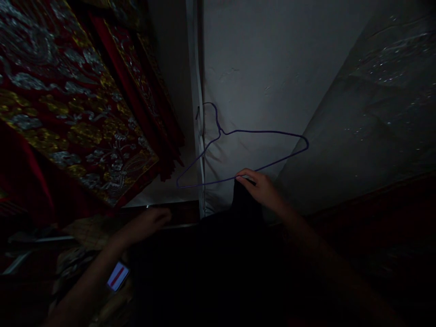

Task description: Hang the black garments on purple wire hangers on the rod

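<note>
A thin purple wire hanger [272, 132] hangs by its hook at a pale vertical strip on the wall. My right hand [260, 186] is closed at the hanger's lower bar, thumb and fingers pinching the top of a black cloth [243, 195]. From there the cloth drops into a broad dark mass in front of me, its shape lost in the dimness. My left hand [150, 222] is held lower left, apart from the hanger and beside the dark cloth. Its bent fingers are dim and blurred, so whether they grip anything cannot be made out.
Red fabric with gold and silver sequins [102, 131] hangs at the left. A lit phone-like screen [118, 276] lies at lower left among dim cloths. Behind the hanger is a grey wall [265, 59], with shiny clear plastic sheeting [384, 104] at the right.
</note>
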Available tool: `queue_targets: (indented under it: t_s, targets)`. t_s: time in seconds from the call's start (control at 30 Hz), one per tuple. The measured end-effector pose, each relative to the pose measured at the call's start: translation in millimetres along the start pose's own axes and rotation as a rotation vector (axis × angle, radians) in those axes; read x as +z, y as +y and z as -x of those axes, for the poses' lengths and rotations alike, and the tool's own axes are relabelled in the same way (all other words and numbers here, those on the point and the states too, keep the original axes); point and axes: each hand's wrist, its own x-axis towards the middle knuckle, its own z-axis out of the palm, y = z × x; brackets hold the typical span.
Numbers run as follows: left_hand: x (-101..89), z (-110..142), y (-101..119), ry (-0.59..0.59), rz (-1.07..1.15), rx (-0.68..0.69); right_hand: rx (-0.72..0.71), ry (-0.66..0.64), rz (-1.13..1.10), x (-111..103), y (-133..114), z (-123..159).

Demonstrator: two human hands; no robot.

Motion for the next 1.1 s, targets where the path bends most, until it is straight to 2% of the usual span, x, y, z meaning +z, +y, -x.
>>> queue_targets:
  t_s: [0.07, 0.13, 0.2, 0.27, 0.33, 0.37, 0.43, 0.47, 0.5, 0.57, 0.7, 0.83, 0.87, 0.93, 1.0, 1.1]
  targets:
    - [6.2, -7.0, 13.7, 0.053, 0.139, 0.101, 0.002, -0.029, -0.079, 3.5, -7.7, -0.6]
    - [29.3, -23.0, 29.5, 0.043, 0.276, 0.165, 0.014, -0.035, -0.149, 12.3, -13.4, -1.1]
    - [69.3, -47.1, 43.9, 0.006, 0.418, 0.201, 0.031, -0.029, -0.194, 22.0, -17.1, -0.8]
    - [117.5, -75.0, 56.1, -0.008, 0.527, 0.197, 0.041, -0.022, -0.215, 29.0, -19.4, -0.2]
    - [160.9, -100.1, 65.3, -0.001, 0.555, 0.223, 0.042, -0.023, -0.219, 31.2, -20.2, 0.4]
    - [176.9, -109.8, 68.0, -0.011, 0.510, 0.188, 0.041, -0.027, -0.212, 30.3, -19.6, 0.7]
    - [193.0, -121.2, 66.9, -0.064, 0.420, 0.123, 0.041, -0.041, -0.175, 25.1, -15.8, 1.4]
    - [192.5, -123.1, 62.1, -0.095, 0.384, 0.094, 0.042, -0.047, -0.143, 21.1, -12.8, 1.7]
    - [186.8, -122.7, 54.4, -0.121, 0.363, 0.078, 0.044, -0.051, -0.106, 16.7, -9.1, 2.0]
    - [162.6, -116.0, 32.1, -0.142, 0.332, 0.053, 0.044, -0.044, -0.033, 8.2, -1.5, 2.2]
    - [89.8, -84.1, -13.0, -0.163, 0.235, -0.018, 0.018, -0.012, 0.044, 2.2, 6.6, -0.8]
    - [26.5, -46.8, -26.6, -0.188, 0.048, -0.173, 0.005, -0.016, 0.060, 13.7, 4.3, -5.9]
    - [14.0, -40.3, -25.6, -0.154, -0.025, -0.209, -0.002, -0.020, 0.058, 17.2, 3.4, -6.8]
    - [-8.6, -31.9, -20.9, -0.004, -0.161, -0.213, -0.015, -0.033, 0.055, 21.8, 2.2, -8.3]
    - [-29.7, -28.9, -13.2, 0.202, -0.233, -0.116, -0.021, -0.038, 0.047, 21.9, 1.5, -9.2]
    - [-57.2, -29.8, 6.3, 0.400, -0.266, 0.075, -0.041, -0.050, 0.018, 17.5, -0.6, -9.1]
